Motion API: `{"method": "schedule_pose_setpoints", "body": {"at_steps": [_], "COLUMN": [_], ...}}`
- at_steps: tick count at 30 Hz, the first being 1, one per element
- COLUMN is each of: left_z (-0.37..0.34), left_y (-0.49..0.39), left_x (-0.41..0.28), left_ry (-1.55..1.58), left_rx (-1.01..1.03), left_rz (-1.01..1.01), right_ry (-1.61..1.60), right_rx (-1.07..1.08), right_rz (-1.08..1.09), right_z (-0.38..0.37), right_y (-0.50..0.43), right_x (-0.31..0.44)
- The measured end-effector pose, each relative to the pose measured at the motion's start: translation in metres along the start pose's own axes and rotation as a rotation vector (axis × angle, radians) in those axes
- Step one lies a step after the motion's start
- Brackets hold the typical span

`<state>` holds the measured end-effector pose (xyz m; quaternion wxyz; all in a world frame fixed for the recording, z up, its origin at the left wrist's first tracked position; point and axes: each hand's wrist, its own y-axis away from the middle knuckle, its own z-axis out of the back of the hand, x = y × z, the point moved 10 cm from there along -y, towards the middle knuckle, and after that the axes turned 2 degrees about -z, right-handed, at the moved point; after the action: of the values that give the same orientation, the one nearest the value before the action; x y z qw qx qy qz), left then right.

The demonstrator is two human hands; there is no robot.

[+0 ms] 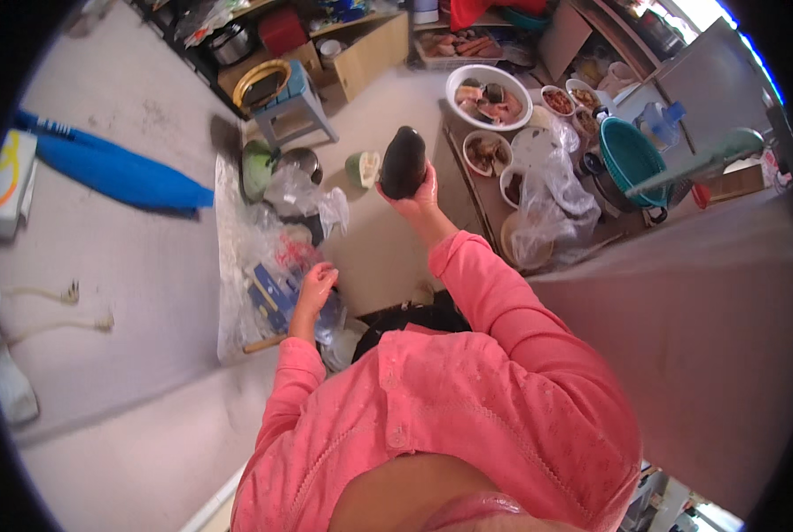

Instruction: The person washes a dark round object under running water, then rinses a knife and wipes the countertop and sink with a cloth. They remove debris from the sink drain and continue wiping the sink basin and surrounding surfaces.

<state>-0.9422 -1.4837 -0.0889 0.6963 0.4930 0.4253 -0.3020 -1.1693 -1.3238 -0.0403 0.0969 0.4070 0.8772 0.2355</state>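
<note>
My right hand point(420, 194) grips a dark, glossy, rounded object point(403, 163), raised above the floor; its exact kind is unclear. Just left of it lies a cut piece of green-rinded melon or gourd point(362, 169) with pale flesh. My left hand point(320, 282) is lower and to the left, its fingers bent, over plastic bags point(293, 249) and beside a blue box point(273, 296). Whether anything is between those fingers does not show.
At the upper right stand a white basin point(450, 100) of cut fish or meat, several food bowls, crumpled clear plastic point(549, 206) and a teal basket point(626, 149). A blue-grey stool point(303, 103) is at the upper left, near a green bowl point(257, 169). A blue fabric item point(124, 169) lies farther left.
</note>
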Motion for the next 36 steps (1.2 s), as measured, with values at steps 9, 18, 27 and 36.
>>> {"method": "schedule_pose_setpoints", "body": {"at_steps": [9,18,27,36], "left_z": [-0.135,-0.318,-0.412,-0.446], "left_y": [-0.235,-0.408,-0.51,-0.526], "left_x": [-0.223,-0.348,-0.327,-0.269], "left_ry": [-0.248,0.096,-0.127,-0.849], "left_rx": [0.194,0.649,0.78,0.901], "left_rz": [-0.551,-0.449,-0.252,-0.035], "right_ry": [-0.122,-0.327,-0.373,-0.088], "right_rx": [0.02,-0.081,-0.419,-0.544], "right_rz": [0.204,0.547,0.737,0.766], "right_z": [-0.021,-0.033,-0.013,-0.014], "right_y": [-0.124,-0.197,-0.223,-0.183], "right_x": [0.123,0.217,0.254,0.238]}}
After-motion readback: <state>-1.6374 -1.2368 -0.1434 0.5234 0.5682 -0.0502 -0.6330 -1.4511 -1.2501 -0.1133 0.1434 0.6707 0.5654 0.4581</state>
